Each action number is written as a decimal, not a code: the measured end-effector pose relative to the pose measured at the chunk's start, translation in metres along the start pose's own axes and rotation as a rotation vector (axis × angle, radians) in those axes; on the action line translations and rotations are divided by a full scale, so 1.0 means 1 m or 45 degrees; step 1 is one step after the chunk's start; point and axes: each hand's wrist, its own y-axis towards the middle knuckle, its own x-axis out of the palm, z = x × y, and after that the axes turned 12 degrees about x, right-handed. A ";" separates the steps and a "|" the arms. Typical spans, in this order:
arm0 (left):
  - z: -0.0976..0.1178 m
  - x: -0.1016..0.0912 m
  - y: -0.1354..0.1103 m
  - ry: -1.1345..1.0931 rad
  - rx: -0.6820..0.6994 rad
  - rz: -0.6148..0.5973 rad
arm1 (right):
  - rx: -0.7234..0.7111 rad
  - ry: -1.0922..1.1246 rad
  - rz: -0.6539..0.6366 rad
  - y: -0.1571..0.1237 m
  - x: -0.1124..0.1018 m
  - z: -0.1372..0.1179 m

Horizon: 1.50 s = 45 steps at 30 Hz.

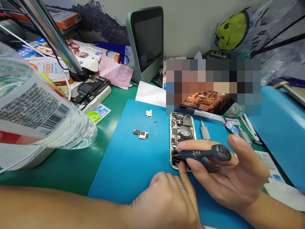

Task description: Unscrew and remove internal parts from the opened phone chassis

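An opened phone (184, 132) lies on the blue mat (119, 165), its inner boards and connectors exposed. My right hand (228, 178) grips a dark screwdriver (221, 152), whose tip reaches into the lower left part of the phone. Most fingers of my left hand (166, 200) are curled in; one, stretched out, presses on the phone's bottom end. A ring (183, 188) sits on a left finger. To the phone's left lie a small black-and-silver part (142, 135), a small metal plate (149, 113) and several tiny pieces (155, 122), perhaps screws.
A clear bottle (54, 117) looms close at the left. Behind stand a lamp pole (52, 38) and a green-framed screen (147, 41). Beyond the phone are a lit display (207, 101) and a grey screwdriver (204, 130). A blue case-like object (281, 127) bounds the right side.
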 end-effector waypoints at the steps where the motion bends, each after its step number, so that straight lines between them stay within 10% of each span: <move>1: 0.001 0.001 0.000 -0.002 0.005 0.002 | -0.005 0.007 -0.003 0.000 0.001 0.000; 45: -0.002 -0.004 0.001 -0.030 0.052 -0.039 | 0.026 -0.159 0.018 -0.001 -0.002 -0.001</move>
